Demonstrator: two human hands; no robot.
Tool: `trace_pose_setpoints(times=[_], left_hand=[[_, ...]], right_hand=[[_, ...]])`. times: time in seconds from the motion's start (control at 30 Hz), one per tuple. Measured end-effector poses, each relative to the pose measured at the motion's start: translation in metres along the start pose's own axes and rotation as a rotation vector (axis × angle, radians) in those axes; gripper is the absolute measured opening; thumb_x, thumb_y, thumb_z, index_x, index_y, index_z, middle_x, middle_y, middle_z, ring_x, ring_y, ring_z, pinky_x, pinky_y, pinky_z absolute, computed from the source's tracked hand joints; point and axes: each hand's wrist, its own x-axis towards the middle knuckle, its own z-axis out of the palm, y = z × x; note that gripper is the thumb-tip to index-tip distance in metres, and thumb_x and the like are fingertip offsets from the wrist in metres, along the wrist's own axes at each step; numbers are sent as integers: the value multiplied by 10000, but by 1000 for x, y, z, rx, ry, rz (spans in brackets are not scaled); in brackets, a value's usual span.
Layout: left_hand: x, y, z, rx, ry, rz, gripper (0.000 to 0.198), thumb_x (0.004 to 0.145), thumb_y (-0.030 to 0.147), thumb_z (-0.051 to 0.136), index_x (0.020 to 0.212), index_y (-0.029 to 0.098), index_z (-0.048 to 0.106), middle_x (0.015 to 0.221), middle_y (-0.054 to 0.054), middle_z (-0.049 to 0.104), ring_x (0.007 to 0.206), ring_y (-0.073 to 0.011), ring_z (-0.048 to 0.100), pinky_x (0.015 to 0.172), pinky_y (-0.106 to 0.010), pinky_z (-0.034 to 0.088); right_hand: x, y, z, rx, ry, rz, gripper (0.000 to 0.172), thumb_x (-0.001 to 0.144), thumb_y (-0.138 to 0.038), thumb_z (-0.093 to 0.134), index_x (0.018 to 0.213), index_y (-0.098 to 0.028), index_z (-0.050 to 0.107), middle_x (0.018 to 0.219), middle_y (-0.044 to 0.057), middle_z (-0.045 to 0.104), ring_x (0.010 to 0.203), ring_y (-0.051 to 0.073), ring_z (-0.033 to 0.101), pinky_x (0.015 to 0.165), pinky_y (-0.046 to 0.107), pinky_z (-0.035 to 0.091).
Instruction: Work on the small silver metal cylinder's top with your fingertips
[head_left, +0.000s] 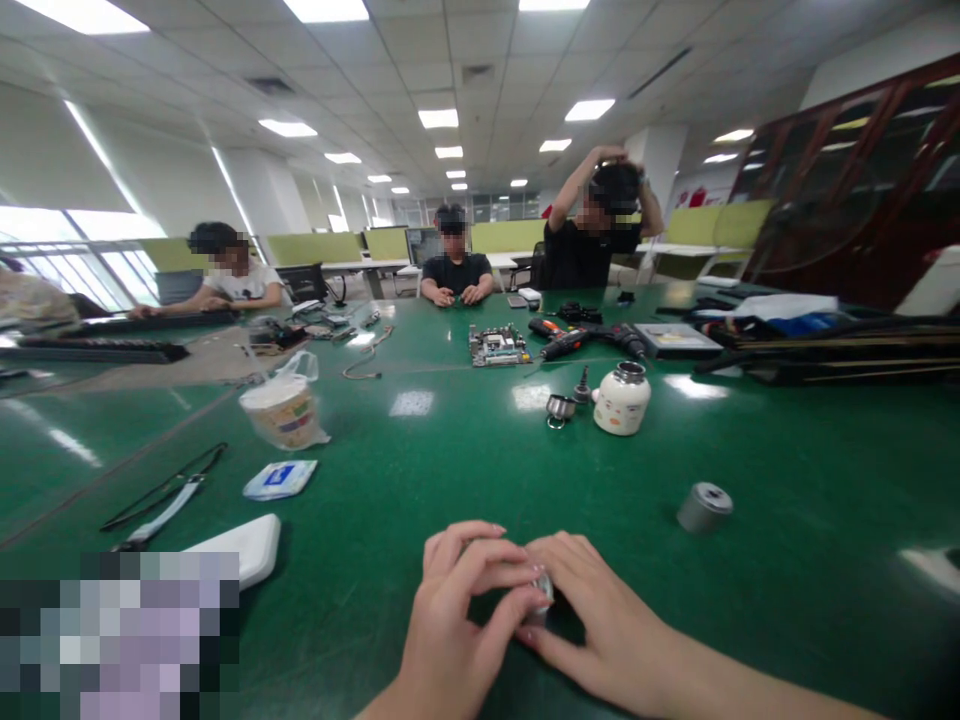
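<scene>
Both my hands meet low in the middle of the green table (pixel 787 480). My left hand (pixel 457 610) curls its fingers round a small silvery metal part (pixel 541 592), mostly hidden. My right hand (pixel 592 610) closes on the same part from the other side. Further out stands a white flask (pixel 622 398) with its lid off. A small metal ring piece (pixel 560 407) and a dark stopper (pixel 583 386) lie beside the flask. To the right lies a grey metal cap (pixel 705 506).
A bagged instant-noodle cup (pixel 283 408), a blue-white packet (pixel 280 479), a white case (pixel 244 547) and a lanyard (pixel 161 500) lie left. A circuit board (pixel 496 345) and power drill (pixel 592 340) sit further back. Three people sit at the far side.
</scene>
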Motion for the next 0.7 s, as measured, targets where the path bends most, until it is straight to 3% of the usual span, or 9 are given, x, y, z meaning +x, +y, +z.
trace_pose_setpoints(times=[0.37,0.53,0.6,0.7], left_hand=[[9,7,-4,-48,-78,-38,216,776,197,803,939,258,676,864,-1,751,957,-245,626,827,-370,480],[9,10,-5,-124,-158,-109,465,725,210,848,1135,277,639,1086,-27,734,1057,-249,618,915,-388,473],[8,10,-4,-147,-167,-124,471,706,186,858,1118,280,650,1137,-31,718,1088,-252,617,941,-396,464],[4,9,-1,-123,-115,-190,406,648,165,889,976,248,665,917,-17,749,973,-264,661,869,-401,479]], right_hand=[[0,0,2,11,7,-3,228,863,-231,647,1069,-209,553,1079,60,628,997,236,553,877,414,433],[-1,3,3,-15,2,-7,258,846,-201,634,1093,-204,562,1126,85,625,1036,256,549,904,439,429],[-1,3,3,-15,6,-14,275,836,-181,626,1102,-199,559,1131,92,625,1038,257,550,906,439,432],[-1,3,2,5,18,-22,285,842,-175,616,1119,-200,553,1128,87,628,1032,247,555,906,426,435]])
